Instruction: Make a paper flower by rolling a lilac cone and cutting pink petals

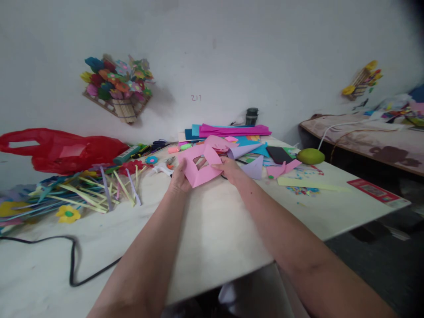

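Observation:
Between my two hands is a sheet of pink paper (198, 176) with a cut-out hole in its middle, raised a little above the white table. My left hand (180, 177) grips its left edge, fingers partly behind it. On the right edge, my right hand (229, 170) pinches the paper near the hole. More pink paper (217, 143) shows just behind the sheet. To the right of it are lilac paper pieces (253, 168). A white-handled tool (162, 170), perhaps a glue gun, lies left of my left hand.
A red plastic bag (76, 152), paper strips (96, 192) and a yellow paper flower (68, 213) are at left. A black cable (73, 260) crosses the front left. At right lie a dark phone (279, 155), a green fruit (310, 156) and paper scraps (303, 191). Magenta paper (235, 130) lies behind.

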{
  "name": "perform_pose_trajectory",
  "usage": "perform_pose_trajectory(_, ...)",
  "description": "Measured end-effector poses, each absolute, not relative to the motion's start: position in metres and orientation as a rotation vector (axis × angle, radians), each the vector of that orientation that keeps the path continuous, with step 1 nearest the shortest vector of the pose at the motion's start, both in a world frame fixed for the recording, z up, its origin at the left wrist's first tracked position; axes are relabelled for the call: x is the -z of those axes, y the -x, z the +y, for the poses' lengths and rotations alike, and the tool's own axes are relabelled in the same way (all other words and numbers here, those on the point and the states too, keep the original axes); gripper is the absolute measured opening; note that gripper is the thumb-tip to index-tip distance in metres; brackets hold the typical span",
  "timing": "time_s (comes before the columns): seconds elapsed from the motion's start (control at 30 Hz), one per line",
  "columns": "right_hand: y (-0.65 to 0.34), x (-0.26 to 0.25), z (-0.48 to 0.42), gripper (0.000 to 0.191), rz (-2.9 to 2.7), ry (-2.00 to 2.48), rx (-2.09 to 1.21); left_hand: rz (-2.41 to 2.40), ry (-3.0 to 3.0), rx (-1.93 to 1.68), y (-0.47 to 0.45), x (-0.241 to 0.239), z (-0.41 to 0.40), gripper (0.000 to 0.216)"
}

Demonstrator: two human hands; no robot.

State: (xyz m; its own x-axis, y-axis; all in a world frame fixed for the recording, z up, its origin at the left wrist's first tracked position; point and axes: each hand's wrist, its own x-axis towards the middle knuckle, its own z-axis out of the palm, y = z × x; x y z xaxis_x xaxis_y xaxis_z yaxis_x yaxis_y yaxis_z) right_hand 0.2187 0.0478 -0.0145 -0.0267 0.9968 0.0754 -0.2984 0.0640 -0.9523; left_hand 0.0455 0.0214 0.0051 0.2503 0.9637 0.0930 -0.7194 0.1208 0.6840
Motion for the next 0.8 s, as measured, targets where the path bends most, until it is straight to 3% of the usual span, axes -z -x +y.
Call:
perform_pose_trajectory(0.47, -0.228, 0.002, 0.034, 0.035, -1.023, 0.867, -1.432, 0.447, -0.686, -1.202, -0.045, -0.004, 0.022, 0.04)
perform_pose_trajectory(0.8, -0.23, 0.009, 0.04, 0.028, -1.035, 0.902, -1.384, 0.444, -0.676, -1.022, -0.044, -0.001, 0.022, 0.049)
